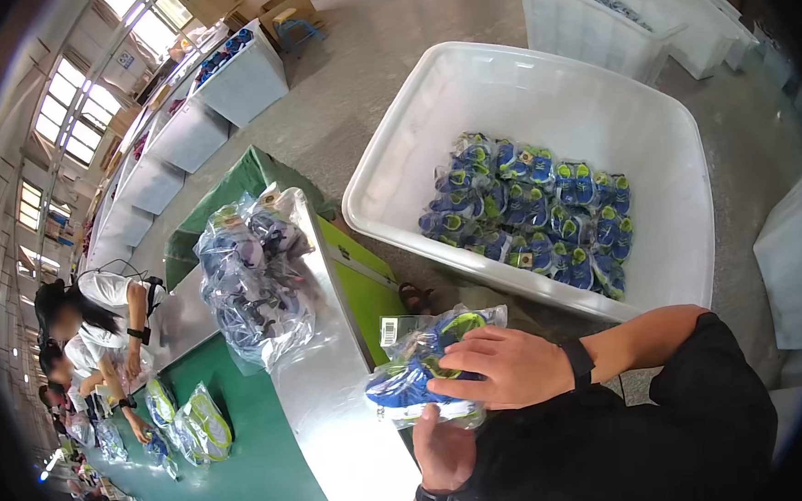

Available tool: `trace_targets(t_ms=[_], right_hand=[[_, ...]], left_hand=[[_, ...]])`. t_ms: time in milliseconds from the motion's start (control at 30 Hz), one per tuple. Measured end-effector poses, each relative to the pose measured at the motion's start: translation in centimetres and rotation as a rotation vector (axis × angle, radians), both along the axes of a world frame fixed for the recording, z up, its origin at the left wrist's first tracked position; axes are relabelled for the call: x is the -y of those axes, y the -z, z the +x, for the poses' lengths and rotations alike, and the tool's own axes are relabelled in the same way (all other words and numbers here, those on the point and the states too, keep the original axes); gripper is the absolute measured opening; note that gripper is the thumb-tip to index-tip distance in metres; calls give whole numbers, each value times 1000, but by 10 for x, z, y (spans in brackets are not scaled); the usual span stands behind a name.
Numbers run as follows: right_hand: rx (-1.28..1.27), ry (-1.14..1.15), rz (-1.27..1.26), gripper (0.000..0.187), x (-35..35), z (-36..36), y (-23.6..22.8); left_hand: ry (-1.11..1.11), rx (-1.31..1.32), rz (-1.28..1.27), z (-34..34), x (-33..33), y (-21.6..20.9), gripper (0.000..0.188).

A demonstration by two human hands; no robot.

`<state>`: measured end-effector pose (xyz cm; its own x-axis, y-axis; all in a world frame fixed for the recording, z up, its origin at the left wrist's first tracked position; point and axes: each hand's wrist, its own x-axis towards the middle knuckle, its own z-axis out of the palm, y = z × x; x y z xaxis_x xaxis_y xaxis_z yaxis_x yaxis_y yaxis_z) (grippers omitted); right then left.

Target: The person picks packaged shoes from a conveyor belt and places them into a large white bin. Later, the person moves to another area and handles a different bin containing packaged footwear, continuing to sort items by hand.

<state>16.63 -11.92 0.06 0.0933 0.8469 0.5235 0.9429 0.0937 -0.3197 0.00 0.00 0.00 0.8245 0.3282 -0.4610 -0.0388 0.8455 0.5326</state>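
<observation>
A pair of blue and lime-green shoes in a clear plastic bag (396,389) is held in front of my body, beside the metal edge of the table. My right hand (509,365) lies over the top of the bag, its fingers reaching across the shoes. From below, my left hand (446,454) supports the same bag, with the thumb against its near side; the other left fingers are hidden. A white label with a barcode (388,331) shows at the bag's far corner.
A large white bin (386,150) ahead holds rows of bagged blue shoes (527,201). On the metal tabletop (324,411) sits a heap of bagged grey-purple shoes (251,269). Bagged shoes (205,423) lie on the green belt (259,480), where co-workers (110,300) stand at left.
</observation>
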Motion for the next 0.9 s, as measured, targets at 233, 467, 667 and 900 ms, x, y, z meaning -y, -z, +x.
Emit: trace_targets(t_ms=[233, 467, 667, 900], right_hand=[[-115, 112, -87, 68, 37, 70, -33], [84, 386, -168, 67, 48, 222, -42], [55, 789, -165, 71, 30, 355, 5], [-453, 643, -341, 63, 70, 314, 102]], left_hand=[[154, 20, 231, -9, -8, 18, 52], [-35, -199, 401, -53, -46, 46, 40], [-97, -196, 452, -76, -69, 34, 36], [-132, -376, 673, -104, -59, 30, 29]])
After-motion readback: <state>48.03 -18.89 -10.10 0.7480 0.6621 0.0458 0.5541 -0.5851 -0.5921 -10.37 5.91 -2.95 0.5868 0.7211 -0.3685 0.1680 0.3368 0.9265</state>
